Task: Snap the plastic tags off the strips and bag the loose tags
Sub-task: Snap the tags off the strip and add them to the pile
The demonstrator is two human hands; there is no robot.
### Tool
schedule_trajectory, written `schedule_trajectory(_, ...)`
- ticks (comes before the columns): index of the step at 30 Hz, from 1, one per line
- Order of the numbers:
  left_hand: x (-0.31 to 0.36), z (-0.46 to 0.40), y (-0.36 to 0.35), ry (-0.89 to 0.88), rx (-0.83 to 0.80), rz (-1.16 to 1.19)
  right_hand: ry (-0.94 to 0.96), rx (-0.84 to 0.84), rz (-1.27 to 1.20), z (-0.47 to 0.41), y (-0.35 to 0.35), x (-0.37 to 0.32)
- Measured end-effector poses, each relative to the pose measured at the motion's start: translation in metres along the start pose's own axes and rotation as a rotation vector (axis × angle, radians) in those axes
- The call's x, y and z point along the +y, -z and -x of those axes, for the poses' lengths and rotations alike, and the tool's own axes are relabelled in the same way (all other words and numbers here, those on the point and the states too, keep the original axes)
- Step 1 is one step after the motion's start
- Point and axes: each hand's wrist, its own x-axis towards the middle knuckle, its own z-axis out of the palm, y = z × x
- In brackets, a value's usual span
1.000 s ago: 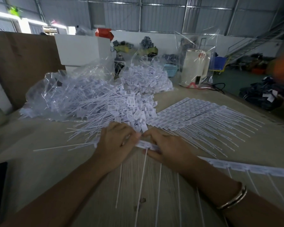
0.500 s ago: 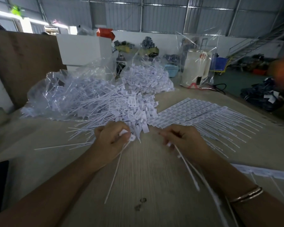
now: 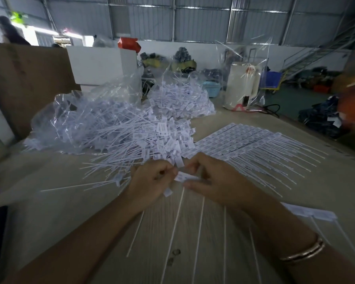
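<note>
Tag strip (image 3: 186,177) sits between both hands, just above the table (image 3: 49,212), w/ its thin white tails hanging down toward the camera. Left hand (image 3: 152,181) has fingers curled, pinching the strip's left end; a loose tag (image 3: 168,192) pokes out under its palm. Right hand (image 3: 215,179) grips the strip's right end w/ thumb under and fingers curled over; bracelet (image 3: 303,252) on that wrist. Just beyond the hands: heap of loose tags (image 3: 143,140) spilling from a clear bag (image 3: 80,117), second full bag (image 3: 182,99) behind it. To the right, stacked uncut strips (image 3: 254,140) fan out flat; one more strip (image 3: 316,214) lies near the right forearm. White box (image 3: 98,64) and kettle-like appliance (image 3: 242,85) at far edge.
</note>
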Motion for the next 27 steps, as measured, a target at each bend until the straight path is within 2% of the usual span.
schedule_trajectory(4, -0.004, -0.001, 0.001, 0.083, -0.027, -0.001, -0.025, -0.086, 0.219, 0.004, 0.01, 0.005)
schedule_trajectory(7, -0.004, -0.001, -0.003, 0.109, -0.071, 0.11, 0.062, -0.047, 0.327, 0.002, 0.004, -0.001)
schedule_trajectory(9, -0.004, -0.001, 0.0, 0.053, -0.049, 0.103, 0.131, -0.015, 0.385, 0.002, 0.004, -0.003)
schedule_trajectory(11, -0.006, -0.001, 0.003, -0.029, -0.015, 0.072, 0.165, 0.005, 0.357, 0.001, 0.004, -0.006)
schedule_trajectory(14, -0.008, 0.001, 0.01, -0.118, 0.049, 0.087, 0.133, 0.027, 0.181, -0.002, 0.004, -0.004)
schedule_trajectory(17, -0.016, 0.001, 0.024, -0.005, 0.114, 0.174, 0.006, 0.035, 0.018, -0.002, 0.01, 0.012)
schedule_trajectory(18, -0.02, 0.0, 0.027, 0.045, 0.128, 0.109, 0.0, 0.025, 0.015, -0.001, 0.011, 0.016)
schedule_trajectory(20, -0.025, -0.002, 0.026, 0.12, 0.128, -0.19, 0.036, 0.01, 0.062, 0.0, 0.008, 0.018)
schedule_trajectory(22, -0.019, -0.003, 0.021, 0.092, 0.152, -0.44, 0.067, 0.014, 0.097, -0.004, 0.004, 0.013)
schedule_trajectory(23, -0.016, -0.004, 0.019, 0.032, 0.161, -0.449, 0.081, 0.017, 0.107, -0.008, 0.001, 0.009)
schedule_trajectory(25, -0.015, -0.006, 0.015, -0.066, 0.108, -0.295, 0.125, 0.037, 0.117, -0.018, -0.004, -0.001)
schedule_trajectory(27, -0.012, -0.005, 0.013, -0.066, 0.027, -0.082, 0.171, 0.067, 0.105, -0.028, -0.009, -0.008)
